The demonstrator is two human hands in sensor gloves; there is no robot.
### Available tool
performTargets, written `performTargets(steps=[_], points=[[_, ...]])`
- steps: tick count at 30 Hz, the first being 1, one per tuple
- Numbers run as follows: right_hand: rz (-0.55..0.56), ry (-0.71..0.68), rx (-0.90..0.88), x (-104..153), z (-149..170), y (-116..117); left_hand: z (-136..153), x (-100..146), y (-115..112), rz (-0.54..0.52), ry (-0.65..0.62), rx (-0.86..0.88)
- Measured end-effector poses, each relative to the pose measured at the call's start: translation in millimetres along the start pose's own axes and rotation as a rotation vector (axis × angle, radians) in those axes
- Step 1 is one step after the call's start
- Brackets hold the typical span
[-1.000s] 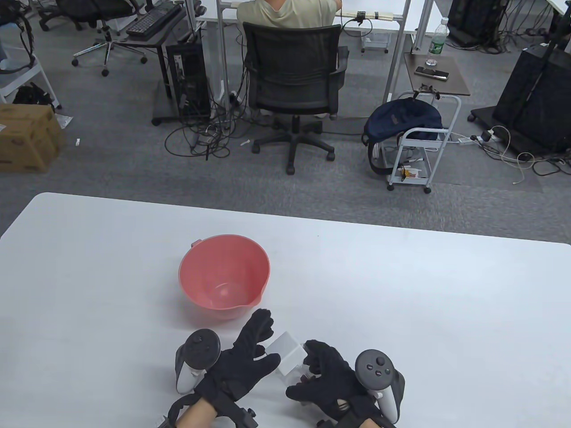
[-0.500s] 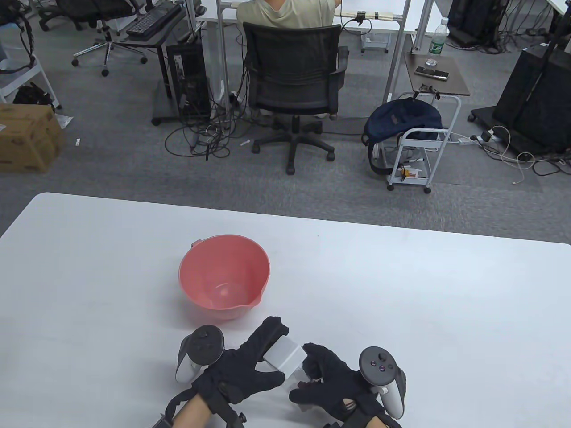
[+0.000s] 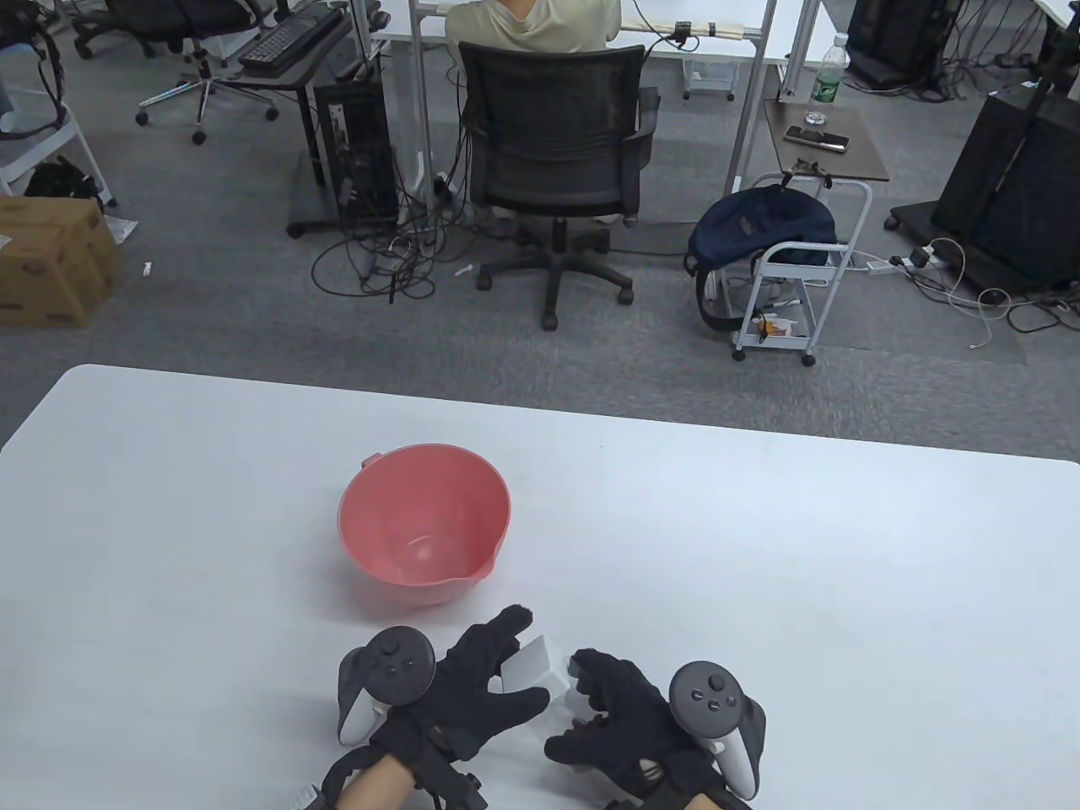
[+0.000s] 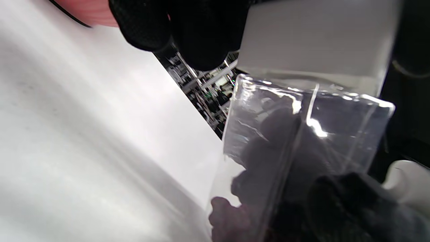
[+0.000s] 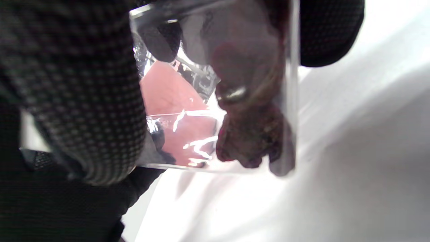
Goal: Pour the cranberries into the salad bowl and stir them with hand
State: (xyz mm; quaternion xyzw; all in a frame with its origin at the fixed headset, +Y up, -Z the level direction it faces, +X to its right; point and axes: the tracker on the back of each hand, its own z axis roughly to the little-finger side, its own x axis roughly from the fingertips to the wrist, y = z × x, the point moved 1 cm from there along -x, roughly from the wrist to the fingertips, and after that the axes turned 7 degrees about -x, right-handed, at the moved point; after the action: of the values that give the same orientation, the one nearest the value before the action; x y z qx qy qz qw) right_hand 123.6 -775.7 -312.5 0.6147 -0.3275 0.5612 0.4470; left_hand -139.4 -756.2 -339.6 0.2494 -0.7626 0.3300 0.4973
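Note:
A small clear box (image 3: 567, 707) with dark red cranberries (image 5: 250, 141) inside is at the table's near edge, held between both hands. My right hand (image 3: 609, 707) grips the box's body from the right. My left hand (image 3: 499, 675) has its fingers (image 4: 198, 32) and thumb curled round the white lid (image 3: 533, 666) on top of the box. The left wrist view shows the lid (image 4: 315, 37) against the box's clear walls (image 4: 302, 134); whether it is still seated is unclear. The empty pink salad bowl (image 3: 424, 523) stands upright just beyond the hands, slightly left.
The white table (image 3: 759, 548) stretches wide to the right and left of the bowl. Beyond its far edge is grey carpet, where a person sits in an office chair (image 3: 553, 143) facing away.
My left hand's fingers, stretched out past the lid a second ago, have curled down onto it and now grip it. The right hand and the box have barely shifted.

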Motion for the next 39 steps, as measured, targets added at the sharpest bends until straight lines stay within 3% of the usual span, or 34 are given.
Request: performTargets(steps=[5,10,15,18,22,27,39], points=[[0.042,0.009,0.061,1,-1,2,1,6,-4,-0.053,0.120,-0.045],[0.041,0.028,0.038,0,1,0,5,5,-3,-0.035,0.129,-0.009],[0.030,0.041,-0.020,-2,3,-4,14,-1,4,0.016,0.043,0.260],[0.010,0.045,-0.046,-3,4,-4,15,-6,10,0.079,-0.051,0.317],[-0.030,0.043,-0.057,-3,4,-2,11,-8,17,0.175,-0.162,0.220],[-0.074,0.035,-0.049,-3,3,0,11,-9,17,0.262,-0.206,0.138],[-0.082,0.030,0.011,-2,1,4,9,-9,12,0.192,-0.141,0.028]])
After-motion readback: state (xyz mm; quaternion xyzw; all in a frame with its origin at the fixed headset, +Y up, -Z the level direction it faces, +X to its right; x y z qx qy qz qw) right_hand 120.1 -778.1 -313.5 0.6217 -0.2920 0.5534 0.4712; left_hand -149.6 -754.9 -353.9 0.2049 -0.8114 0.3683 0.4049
